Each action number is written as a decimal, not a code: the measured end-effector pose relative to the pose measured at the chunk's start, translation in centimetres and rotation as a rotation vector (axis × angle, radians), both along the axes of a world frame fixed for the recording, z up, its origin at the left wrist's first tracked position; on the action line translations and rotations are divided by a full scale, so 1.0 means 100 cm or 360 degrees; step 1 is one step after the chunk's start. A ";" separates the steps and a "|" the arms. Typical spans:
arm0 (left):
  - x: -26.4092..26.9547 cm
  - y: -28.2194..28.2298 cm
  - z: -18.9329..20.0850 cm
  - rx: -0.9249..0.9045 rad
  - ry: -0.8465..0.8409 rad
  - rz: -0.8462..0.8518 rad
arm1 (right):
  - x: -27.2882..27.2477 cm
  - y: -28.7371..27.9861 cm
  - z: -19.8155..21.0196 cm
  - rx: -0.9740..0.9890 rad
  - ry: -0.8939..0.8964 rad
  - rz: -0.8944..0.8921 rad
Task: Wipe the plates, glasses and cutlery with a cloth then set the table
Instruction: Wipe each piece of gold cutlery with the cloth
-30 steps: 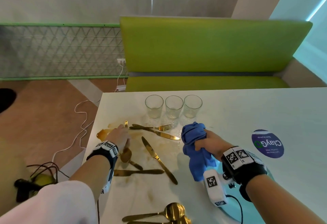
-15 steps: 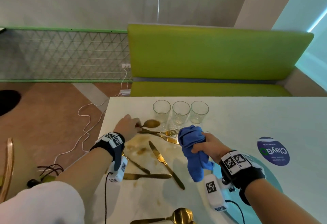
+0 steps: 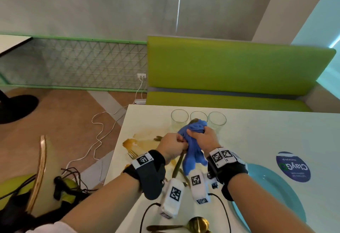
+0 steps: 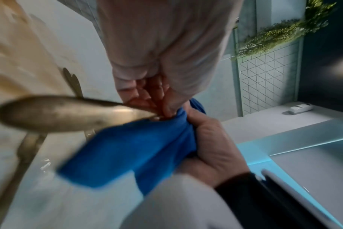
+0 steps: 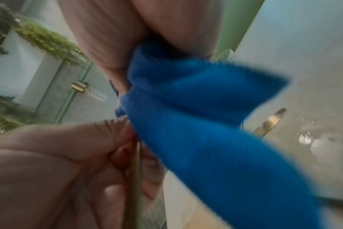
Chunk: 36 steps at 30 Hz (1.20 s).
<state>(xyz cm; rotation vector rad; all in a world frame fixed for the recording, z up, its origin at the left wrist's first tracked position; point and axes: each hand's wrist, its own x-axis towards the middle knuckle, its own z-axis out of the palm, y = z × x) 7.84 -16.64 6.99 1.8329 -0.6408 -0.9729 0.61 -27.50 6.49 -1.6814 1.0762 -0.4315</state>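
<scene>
Left hand (image 3: pixel 172 145) grips spoon (image 4: pixel 55 113) handle; right hand (image 3: pixel 203 139) clamps blue cloth (image 3: pixel 193 151) around it. Spoon axis runs toward the three glasses (image 3: pixel 179 120), bowl tip far end.

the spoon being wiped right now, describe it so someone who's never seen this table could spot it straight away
On the white table before the green bench, look just in front of the three glasses, where both hands meet. The spoon is gold and lifted off the table: the left hand grips its handle while the right hand bunches a blue cloth around its bowl. All other cutlery lies flat.
</scene>
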 end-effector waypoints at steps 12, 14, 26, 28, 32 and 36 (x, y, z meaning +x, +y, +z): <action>-0.014 0.032 0.011 0.0214 0.0300 -0.0290 | -0.012 0.008 0.022 -0.0159 -0.0065 -0.0081; -0.017 0.035 0.011 0.0159 0.0321 -0.0254 | -0.012 0.006 0.021 -0.0008 -0.0143 -0.0119; -0.014 0.044 0.016 0.0129 0.0172 -0.0045 | -0.028 -0.001 0.044 -0.0041 0.0320 -0.0277; -0.010 0.043 0.017 0.0105 0.0149 0.0055 | -0.029 -0.003 0.051 0.0183 0.0177 -0.0379; -0.016 0.041 0.028 0.0020 0.0205 0.0052 | -0.030 0.004 0.043 0.0968 -0.0580 -0.0633; -0.020 0.039 0.034 -0.0047 0.0110 -0.0016 | -0.033 0.023 0.050 0.1132 -0.0676 -0.0404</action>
